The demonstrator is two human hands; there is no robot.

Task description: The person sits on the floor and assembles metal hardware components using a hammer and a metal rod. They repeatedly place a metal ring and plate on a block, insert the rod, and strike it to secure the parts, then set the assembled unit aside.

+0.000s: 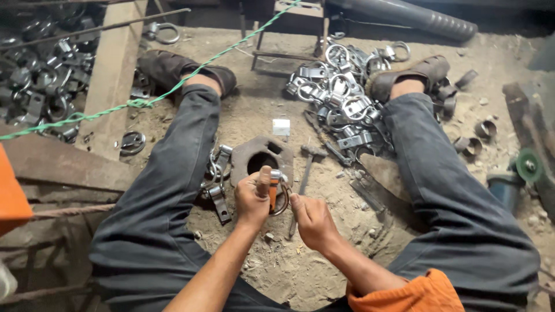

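Metal clamp [280, 193] pinched by left hand [252, 199] fingers [265, 179], right hand [312, 218] touching.

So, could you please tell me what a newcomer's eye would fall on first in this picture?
Probably the two hands at the centre: the left hand and right hand together hold a metal ring clamp above a heavy iron block with a round hole on the dirt floor. Next, the shiny heap of clamps between the feet, and the green rope crossing the left leg.

Iron block [261, 155] just ahead of left hand [252, 199]; hammer [308, 162] ahead of right hand [312, 218]; clamp pile [341, 98] farther ahead-right, on the ground.
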